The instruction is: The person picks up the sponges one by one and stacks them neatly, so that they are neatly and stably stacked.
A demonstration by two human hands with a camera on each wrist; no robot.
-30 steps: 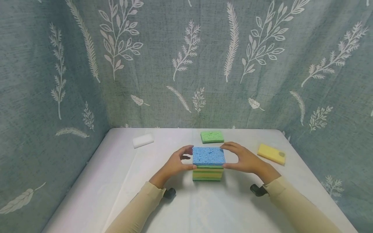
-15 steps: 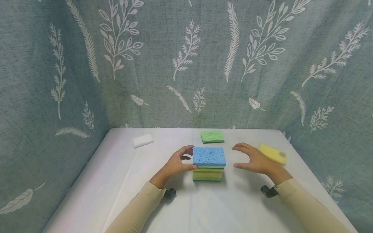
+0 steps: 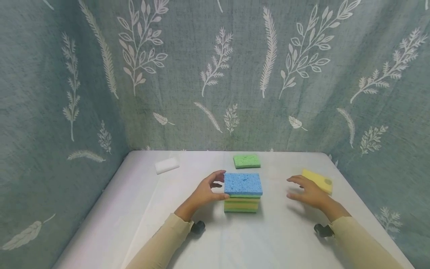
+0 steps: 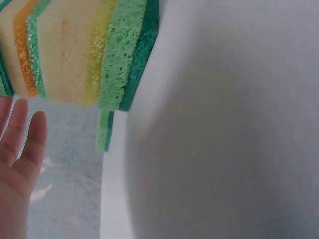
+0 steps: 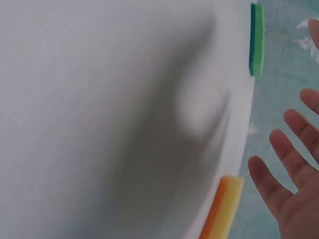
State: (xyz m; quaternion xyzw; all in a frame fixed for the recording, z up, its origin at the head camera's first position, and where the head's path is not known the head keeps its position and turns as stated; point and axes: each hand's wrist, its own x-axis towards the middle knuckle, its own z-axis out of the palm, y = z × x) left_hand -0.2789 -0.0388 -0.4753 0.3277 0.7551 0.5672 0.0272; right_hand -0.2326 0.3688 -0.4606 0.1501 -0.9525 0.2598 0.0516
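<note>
A stack of sponges (image 3: 241,205) stands mid-table, seen from the side in the left wrist view as layers of green, yellow and orange (image 4: 77,55). On its top lies a blue sponge (image 3: 243,184). My left hand (image 3: 203,192) rests at the stack's left side, thumb at the front corner and a finger at the back one. Its visible fingers look fairly straight in the left wrist view. Off to the right, my right hand (image 3: 310,193) holds nothing, fingers spread apart. Just behind it a yellow sponge (image 3: 323,183) lies on the table, partly hidden by the hand.
Behind the stack lies a green sponge (image 3: 246,161) on the white table (image 3: 268,239). A white roll-shaped object (image 3: 167,165) sits at the back left. Leaf-patterned curtains (image 3: 188,74) enclose the table at the back and both sides.
My right hand has left the blue sponge and moved right, toward the yellow sponge. The left hand has stayed at the stack. The view has tilted slightly.
</note>
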